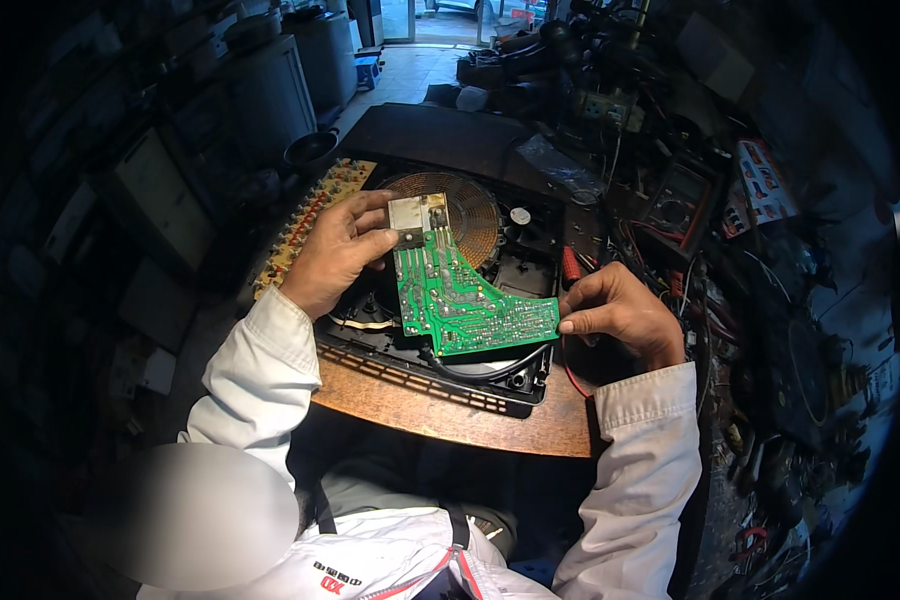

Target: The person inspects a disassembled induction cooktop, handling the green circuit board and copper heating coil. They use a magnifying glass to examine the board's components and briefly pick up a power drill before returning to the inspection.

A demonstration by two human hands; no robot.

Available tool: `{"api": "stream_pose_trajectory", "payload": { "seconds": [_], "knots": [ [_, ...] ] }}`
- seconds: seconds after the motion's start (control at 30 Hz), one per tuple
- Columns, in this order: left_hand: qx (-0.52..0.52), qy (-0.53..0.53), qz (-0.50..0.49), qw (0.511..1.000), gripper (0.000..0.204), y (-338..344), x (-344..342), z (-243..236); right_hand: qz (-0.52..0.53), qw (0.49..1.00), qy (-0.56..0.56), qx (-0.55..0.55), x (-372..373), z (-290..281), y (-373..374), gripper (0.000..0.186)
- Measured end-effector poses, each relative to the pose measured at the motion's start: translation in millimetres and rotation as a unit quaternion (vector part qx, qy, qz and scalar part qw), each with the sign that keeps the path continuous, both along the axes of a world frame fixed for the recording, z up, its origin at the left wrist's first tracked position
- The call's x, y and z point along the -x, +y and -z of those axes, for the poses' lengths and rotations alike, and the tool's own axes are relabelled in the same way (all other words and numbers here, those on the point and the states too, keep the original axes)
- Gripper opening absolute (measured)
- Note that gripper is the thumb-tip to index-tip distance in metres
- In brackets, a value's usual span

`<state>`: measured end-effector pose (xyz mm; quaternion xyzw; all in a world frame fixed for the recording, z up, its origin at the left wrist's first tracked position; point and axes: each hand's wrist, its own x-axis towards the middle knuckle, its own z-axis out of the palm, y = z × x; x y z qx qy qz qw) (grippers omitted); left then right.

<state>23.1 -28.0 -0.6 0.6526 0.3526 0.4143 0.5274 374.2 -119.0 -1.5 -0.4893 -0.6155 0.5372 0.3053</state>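
Observation:
Between both hands I hold a green circuit board (pixel 470 305), solder side up, above an opened black appliance housing (pixel 440 385). My left hand (pixel 340 250) grips the board's upper left by its metal heatsink (pixel 406 213). The thumb and fingers of my right hand (pixel 620 312) pinch the board's narrow right end. Behind the board, a round copper-coloured coil (pixel 475 215) sits in the housing, partly covered by the board. A black cable (pixel 490 375) curves beneath the board's lower edge.
The housing rests on a wooden table (pixel 450 425). Left of it lies a tan board studded with small components (pixel 305 230). At the right are a multimeter (pixel 678 205), a red-handled tool or probe (pixel 570 265), tangled wires and a clear plastic bag (pixel 562 168). A dark pan (pixel 312 147) stands farther back.

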Motion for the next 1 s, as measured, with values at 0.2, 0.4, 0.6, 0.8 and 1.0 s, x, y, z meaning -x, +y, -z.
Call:
{"api": "stream_pose_trajectory", "payload": {
  "seconds": [0.2,0.4,0.6,0.8,1.0],
  "knots": [
    [-0.001,0.003,-0.004,1.0,0.058,1.2,-0.1,1.4,0.0,1.0,0.0,-0.003,-0.2,0.0,-0.8,0.024],
    [-0.001,-0.001,-0.008,1.0,0.056,0.1,-0.6,0.3,-0.004,1.0,-0.008,-0.006,0.0,-0.9,0.3,0.023],
    [0.002,-0.001,-0.007,1.0,0.058,1.1,-0.2,1.7,-0.004,1.0,-0.003,-0.007,1.2,-1.4,-0.1,0.023],
    [0.003,-0.003,0.002,1.0,0.06,4.2,1.5,4.9,-0.001,1.0,0.0,-0.005,0.8,-1.0,0.0,0.023],
    [0.0,0.012,-0.002,1.0,0.064,1.5,0.5,0.9,0.002,1.0,0.001,-0.002,0.4,-1.1,-0.9,0.023]
  ]
}}
